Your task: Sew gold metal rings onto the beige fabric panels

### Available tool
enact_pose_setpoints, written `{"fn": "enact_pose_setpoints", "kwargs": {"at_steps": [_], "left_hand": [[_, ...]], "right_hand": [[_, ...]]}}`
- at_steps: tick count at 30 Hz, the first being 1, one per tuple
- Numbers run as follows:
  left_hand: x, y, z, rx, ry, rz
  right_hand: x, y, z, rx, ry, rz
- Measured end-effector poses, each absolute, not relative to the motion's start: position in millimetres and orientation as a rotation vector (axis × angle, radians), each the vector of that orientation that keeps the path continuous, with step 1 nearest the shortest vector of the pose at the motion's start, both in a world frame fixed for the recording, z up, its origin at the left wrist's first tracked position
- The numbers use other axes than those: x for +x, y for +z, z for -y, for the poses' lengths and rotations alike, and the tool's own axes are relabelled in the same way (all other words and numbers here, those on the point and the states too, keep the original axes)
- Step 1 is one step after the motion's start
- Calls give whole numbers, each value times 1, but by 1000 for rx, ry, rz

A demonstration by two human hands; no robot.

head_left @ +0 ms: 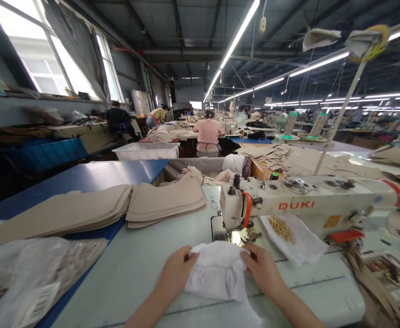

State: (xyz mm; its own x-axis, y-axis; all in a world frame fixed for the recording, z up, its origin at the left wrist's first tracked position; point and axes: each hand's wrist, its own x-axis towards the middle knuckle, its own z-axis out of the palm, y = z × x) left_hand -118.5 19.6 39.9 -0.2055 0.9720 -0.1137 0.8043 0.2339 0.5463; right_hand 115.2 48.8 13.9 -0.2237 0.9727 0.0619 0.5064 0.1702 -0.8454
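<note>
Right here at the sewing machine (305, 200), the person's left hand (181, 269) and right hand (261, 266) pinch opposite edges of a white cloth (217, 273), each grip closed on it. The cloth hangs low over the table (135, 269), just before the lit needle area. Small gold pieces (281, 228) lie heaped nearby; beige panels (166, 200) sit stacked to the left.

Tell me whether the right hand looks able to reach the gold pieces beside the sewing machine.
Probably yes: the gold pieces lie uncovered near the right hand, with nothing visible between, though it would likely first need to release the white fabric.
</note>
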Motion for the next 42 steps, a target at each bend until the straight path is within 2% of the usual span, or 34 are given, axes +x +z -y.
{"fn": "enact_pose_setpoints", "kwargs": {"at_steps": [5, 9, 12, 15, 18, 20, 25, 34, 42], "left_hand": [[-126, 37, -11, 1546, 620, -2076], [-132, 35, -7, 1440, 798, -2042], [-137, 33, 3, 1469, 1133, -2176], [-135, 27, 23, 1979, 1397, -2154], [-126, 18, 39, 2726, 1131, -1689], [-120, 11, 41, 2862, 887, -1601], [-118, 3, 29, 2539, 740, -1925], [-138, 13, 41, 2374, 974, -1965], [-158, 22, 57, 1546, 797, -2224]], "right_hand": [[108, 12, -39, -1309, 635, 1843], [100, 18, -15, -931, 322, 2036], [94, 18, -2, -773, 353, 2254], [89, 13, 3, -973, 442, 2333], [86, 10, 2, -1133, 480, 2335], [85, 10, 0, -1146, 492, 2334], [94, 6, -7, -1126, 524, 2204], [127, -5, -11, -1292, 593, 1977], [134, -18, -12, -1412, 497, 1989]]}}
